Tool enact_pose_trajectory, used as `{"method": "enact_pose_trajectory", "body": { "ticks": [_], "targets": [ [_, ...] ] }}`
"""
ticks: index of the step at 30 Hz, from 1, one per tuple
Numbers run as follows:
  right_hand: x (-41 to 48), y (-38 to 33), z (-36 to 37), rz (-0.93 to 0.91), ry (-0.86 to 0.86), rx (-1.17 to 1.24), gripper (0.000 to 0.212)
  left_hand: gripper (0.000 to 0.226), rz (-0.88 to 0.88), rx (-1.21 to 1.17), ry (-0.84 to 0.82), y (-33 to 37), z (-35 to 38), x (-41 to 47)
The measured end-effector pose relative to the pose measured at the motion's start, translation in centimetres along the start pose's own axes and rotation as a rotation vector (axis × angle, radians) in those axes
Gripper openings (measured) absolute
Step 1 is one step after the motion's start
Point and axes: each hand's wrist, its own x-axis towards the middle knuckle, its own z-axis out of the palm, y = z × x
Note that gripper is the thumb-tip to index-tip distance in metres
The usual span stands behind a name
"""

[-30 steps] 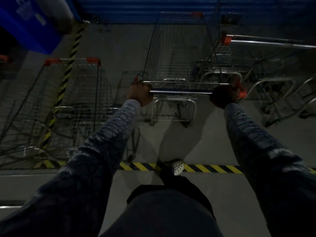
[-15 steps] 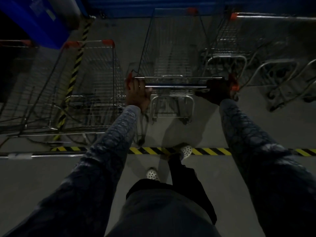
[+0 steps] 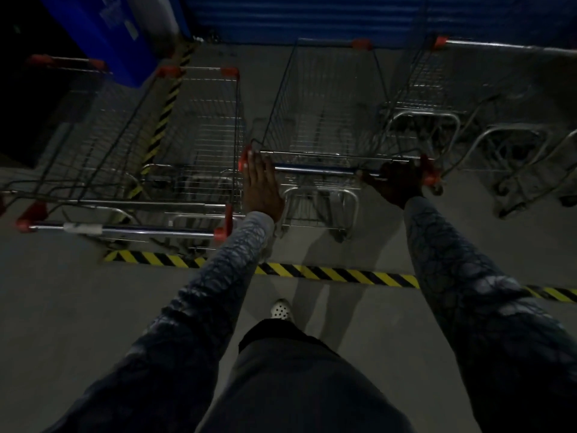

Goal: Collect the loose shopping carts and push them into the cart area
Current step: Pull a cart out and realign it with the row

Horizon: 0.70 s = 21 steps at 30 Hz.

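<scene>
The wire shopping cart point(image 3: 327, 98) that I push stands straight ahead, past the yellow-black floor stripe point(image 3: 327, 273), between other parked carts. Its blue handle bar point(image 3: 315, 169) has red end caps. My left hand point(image 3: 260, 185) lies flat on the bar's left end with the fingers stretched out, not wrapped around it. My right hand point(image 3: 398, 182) is curled over the bar's right end, next to the red cap. Both arms are stretched forward in patterned sleeves.
A parked cart point(image 3: 199, 126) with a chrome handle point(image 3: 125, 229) stands close on the left, with more beyond it. Nested carts point(image 3: 437, 89) fill the right. A blue corrugated wall point(image 3: 312, 17) closes the back; a blue bin point(image 3: 115, 32) is at the far left. My white shoe point(image 3: 280, 309) stands before the stripe.
The cart has rolled forward, deeper between the parked carts. My left hand has let go of the bar and now lies flat on it. My right hand stays on the bar.
</scene>
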Motion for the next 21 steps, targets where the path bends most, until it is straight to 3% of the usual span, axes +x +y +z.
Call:
{"method": "enact_pose_trajectory", "body": {
  "ticks": [4,8,11,16,21],
  "targets": [
    [-2.2,0.1,0.4,-0.032,0.021,0.01,0.096,0.089,0.016,-0.054,-0.093,0.0,-0.9,-3.2],
    [-3.7,1.3,1.8,-0.047,0.085,0.032,0.101,0.099,0.032,-0.046,-0.103,-0.3,-1.0,-5.9],
    [-5.0,2.3,2.2,-0.066,0.079,0.047,0.087,0.106,0.046,-0.069,-0.136,-0.3,-0.6,-7.8],
    [-7.0,3.1,2.5,-0.059,0.067,0.067,0.083,0.104,0.073,-0.021,-0.145,0.1,-1.7,-10.3],
    [-9.3,3.2,2.4,-0.037,0.068,0.038,0.087,0.083,0.154,0.07,-0.114,-1.0,-3.0,-11.5]
  ]
}}
